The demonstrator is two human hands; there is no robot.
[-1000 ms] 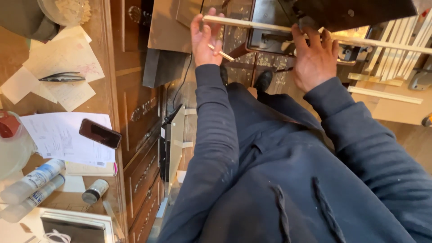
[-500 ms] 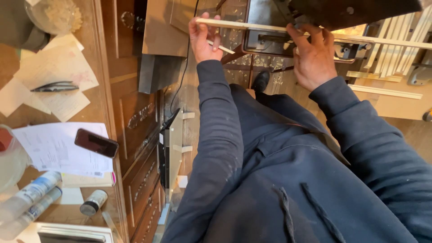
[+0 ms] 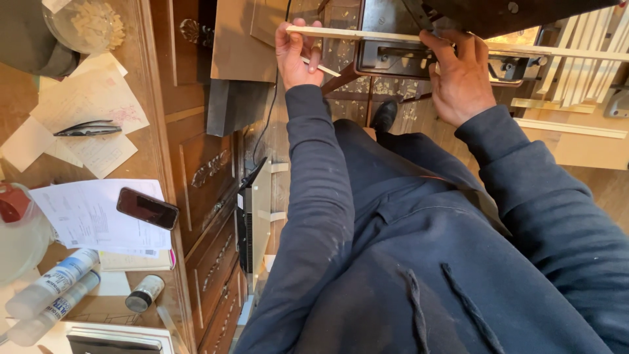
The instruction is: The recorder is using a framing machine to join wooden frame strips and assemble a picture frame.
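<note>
head view: my left hand (image 3: 298, 56) pinches the end of a long thin wood strip (image 3: 367, 35) plus a short sliver (image 3: 325, 67). my right hand (image 3: 462, 78) grips the same strip against the dark machine (image 3: 406, 56). phone (image 3: 147, 208) lies on papers (image 3: 85, 213) on the desk (image 3: 154, 141), well apart.

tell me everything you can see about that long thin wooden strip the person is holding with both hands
The wooden strip is long, thin and pale, and looks like bare light wood with a square edge. It lies nearly level across the top of the view, over a dark machine. The left hand grips its near end, fingers curled over it, with a second short stick tucked under them. The right hand rests fingers on it farther along. Its far end runs off the view's edge.
</note>
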